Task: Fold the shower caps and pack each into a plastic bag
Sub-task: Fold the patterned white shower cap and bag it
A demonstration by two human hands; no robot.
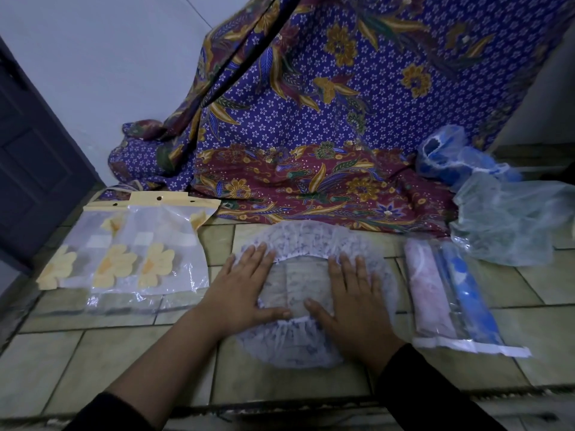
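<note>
A clear shower cap (298, 241) with a pale blue print lies spread flat as a ring on the tiled floor, its elastic opening facing up. My left hand (242, 287) presses flat on its left side, fingers apart. On the right side my right hand (351, 300) lies flat the same way. Neither hand grips anything. Empty plastic bags (130, 253) with yellow flower prints lie to the left. Two packed bags sit at the right, one holding a pink cap (429, 293) and one a blue cap (473, 303).
A purple and maroon batik cloth (326, 119) hangs and pools behind the work spot. Loose caps, blue (451, 157) and greenish (510, 222), are heaped at the far right. A dark door (34, 157) stands at the left.
</note>
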